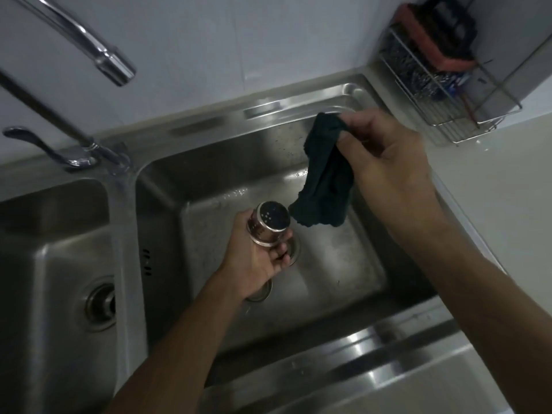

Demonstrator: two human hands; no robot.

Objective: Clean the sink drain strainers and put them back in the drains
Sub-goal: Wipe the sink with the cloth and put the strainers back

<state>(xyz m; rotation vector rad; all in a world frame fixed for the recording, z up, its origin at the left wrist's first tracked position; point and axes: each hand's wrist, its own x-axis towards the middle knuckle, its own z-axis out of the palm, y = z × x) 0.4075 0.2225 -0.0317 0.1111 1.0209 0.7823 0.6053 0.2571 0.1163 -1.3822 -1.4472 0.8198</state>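
The drain strainer (269, 227) is a small metal cup with a flared rim and a flat bottom pierced by small round holes; its side wall is perforated too and catches a coppery reflection. It is held upside down, holed bottom tilted up toward the camera, above the drain opening (294, 249) of the right basin (343, 264). The left hand (257, 261) is wrapped around its rim and wall. The right hand (388, 156) pinches a dark green cloth (324, 177), which hangs down with its lower end just beside the strainer's bottom. One strainer and one cloth show. The double sink has two basins; the left basin (44, 234) has its own drain (101, 306). One faucet spout (113, 62) reaches overhead, and one wire rack (442, 94) stands in the counter corner.
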